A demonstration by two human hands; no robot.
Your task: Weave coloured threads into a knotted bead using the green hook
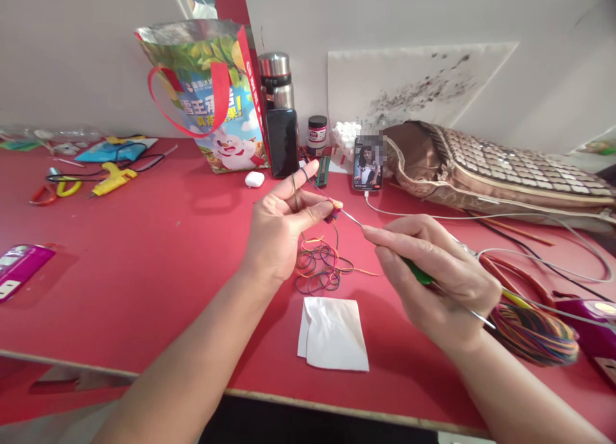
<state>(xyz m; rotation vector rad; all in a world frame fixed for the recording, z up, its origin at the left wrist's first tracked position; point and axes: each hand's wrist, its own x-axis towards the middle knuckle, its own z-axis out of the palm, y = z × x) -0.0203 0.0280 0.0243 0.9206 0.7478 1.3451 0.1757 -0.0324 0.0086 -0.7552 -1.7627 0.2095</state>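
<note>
My left hand (283, 222) pinches a small multicoloured crochet piece (332, 214) between thumb and fingers. Its index finger is raised, with the working yarn looped around it. My right hand (433, 274) grips a crochet hook (350, 217) with a green handle, like a pen. The hook's metal tip reaches to the crochet piece, and its rear end sticks out below the palm. Under my left hand, a loose tangle of multicoloured yarn (320, 267) lies on the red table. The exact stitch at the hook tip is too small to make out.
Folded white paper (335, 333) lies near the table edge. A yarn skein (534, 335) and red-handled pliers (517, 277) are at right. Behind stand a shopping bag (212, 104), a dark phone (282, 142), a lit phone (366, 165) with a cable, and a sequined bag (520, 168).
</note>
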